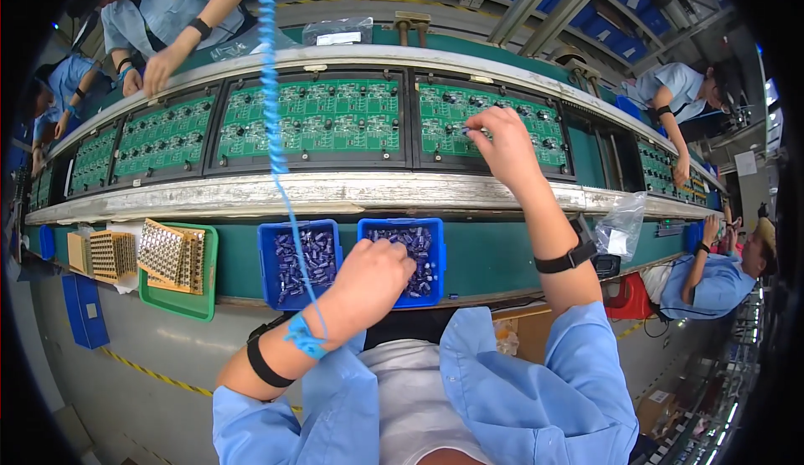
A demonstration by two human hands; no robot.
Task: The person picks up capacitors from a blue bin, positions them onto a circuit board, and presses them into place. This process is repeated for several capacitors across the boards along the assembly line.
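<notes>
My right hand point(507, 145) is above a green circuit board point(444, 142) in a black frame on the line. Its thumb and forefinger pinch a small dark purple capacitor point(466, 131), partly hidden by the fingers. My left hand point(378, 266) curls over the left side of a blue bin point(437, 239) that holds loose purple capacitors point(425, 266). The fingertips are down among the parts, so what they grip is hidden. Beside it stands a second blue bin point(266, 266) of the same capacitors.
More framed boards point(308, 117) line the rail. A coiled blue cord point(270, 71) runs down to my left wristband. A green tray point(209, 285) with perforated tan boards point(172, 255) sits at left. A clear bag point(620, 226) lies at right. Co-workers point(172, 25) work across the line.
</notes>
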